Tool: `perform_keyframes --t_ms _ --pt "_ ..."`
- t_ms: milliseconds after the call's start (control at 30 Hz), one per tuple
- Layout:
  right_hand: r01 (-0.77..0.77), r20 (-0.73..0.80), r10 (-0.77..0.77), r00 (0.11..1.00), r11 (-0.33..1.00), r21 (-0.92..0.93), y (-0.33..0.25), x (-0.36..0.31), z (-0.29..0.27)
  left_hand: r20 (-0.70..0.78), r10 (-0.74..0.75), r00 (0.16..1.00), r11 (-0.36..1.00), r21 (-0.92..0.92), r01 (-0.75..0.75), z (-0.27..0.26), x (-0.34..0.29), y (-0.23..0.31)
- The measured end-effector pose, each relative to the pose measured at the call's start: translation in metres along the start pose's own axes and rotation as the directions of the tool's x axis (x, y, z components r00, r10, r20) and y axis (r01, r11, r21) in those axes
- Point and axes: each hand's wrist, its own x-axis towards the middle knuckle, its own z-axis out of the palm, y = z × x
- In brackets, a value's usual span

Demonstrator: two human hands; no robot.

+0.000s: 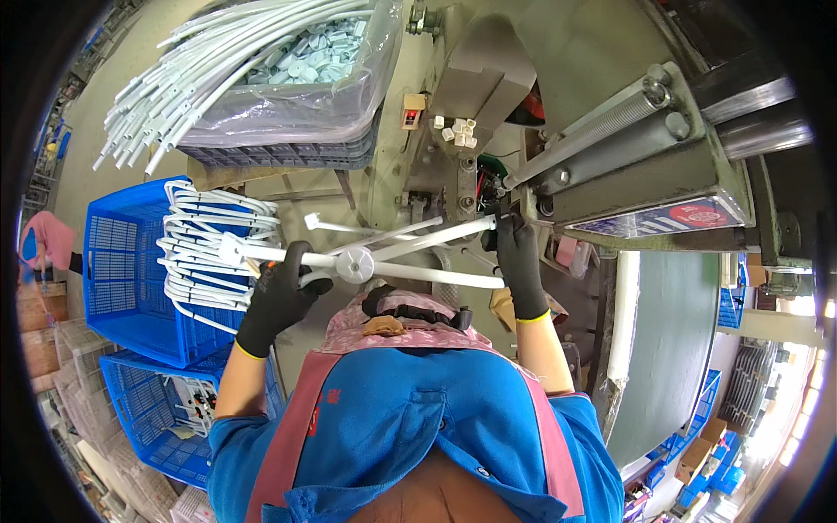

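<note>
Both my hands wear black gloves with yellow cuffs. Between them, in front of my apron, is a frame of white tubes (425,275) that spread out from a round white hub (355,264). My left hand (283,292) is closed around the tubes left of the hub. At the machine's edge, my right hand (518,261) is closed on the end of the upper right tube. That tube end lies beside the metal tooling (467,202) of the machine; the exact contact is hidden by my fingers.
A grey press machine (645,166) fills the right side. Small white caps (459,132) lie on its ledge. Left stands a blue crate (131,270) with bent white tubes (214,244); another blue crate (157,423) is below. A plastic-lined crate (288,131) holds grey parts and long tubes.
</note>
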Motion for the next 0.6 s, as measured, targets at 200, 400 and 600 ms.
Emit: perform_keyframes --t_ms 200,400,600 --pt "-0.168 0.077 0.166 0.983 0.985 0.026 0.018 0.002 0.006 0.066 0.029 0.997 0.999 0.033 -0.031 -0.009 0.007 -0.004" --pt "-0.200 0.068 0.192 0.979 0.969 0.144 0.035 0.000 0.002 0.070 0.078 0.994 0.974 0.208 -0.092 0.000 0.003 -0.015" --pt "-0.124 -0.011 0.126 0.992 0.987 0.101 0.024 -0.007 0.002 -0.327 0.371 0.869 0.847 0.503 -0.172 -0.082 0.071 -0.027"
